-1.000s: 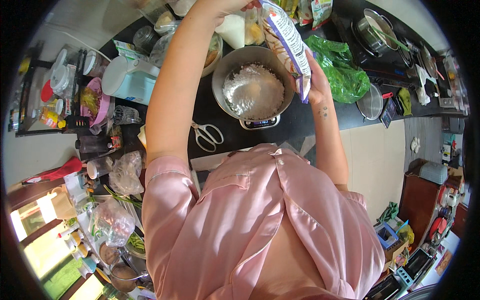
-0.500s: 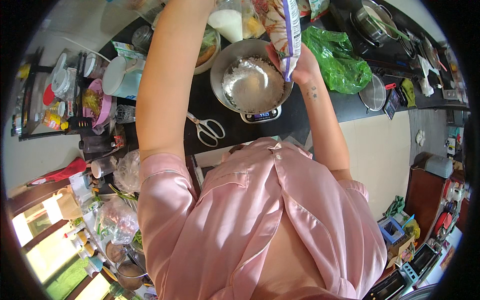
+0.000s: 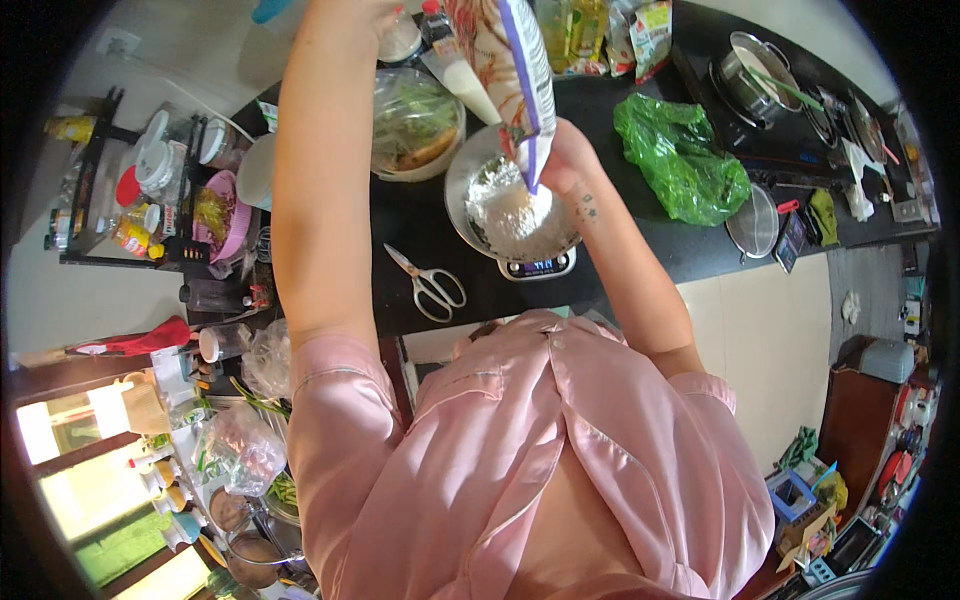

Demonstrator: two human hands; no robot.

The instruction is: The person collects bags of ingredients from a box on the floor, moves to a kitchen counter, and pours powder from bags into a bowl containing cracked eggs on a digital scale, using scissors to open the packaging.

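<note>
A tall printed bag [image 3: 515,75] with a purple edge is held slanting over a steel mixing bowl [image 3: 462,215], its lower end above the rim. My right hand [image 3: 570,157] is closed around the bag's lower part, with some fingers hidden behind it. My left hand [image 3: 368,10] is up at the top edge, mostly out of frame; its fingers do not show. White powder [image 3: 510,205], which looks like flour, is heaped in the bowl. Under the bowl sits a kitchen scale [image 3: 540,268] with a lit display. Scissors [image 3: 428,285] lie on the counter to the left.
Left of the bowl is a plastic-covered bowl of greens [image 3: 415,125]. A crumpled green plastic bag [image 3: 685,160] lies to the right, near a strainer [image 3: 753,225]. A pot [image 3: 757,70] stands on the stove at the far right. Oil bottles [image 3: 585,30] stand behind.
The bag and my right hand have shifted left over the bowl. The powder heap looks larger and brighter. The whole view has shifted, showing more of the counter's back.
</note>
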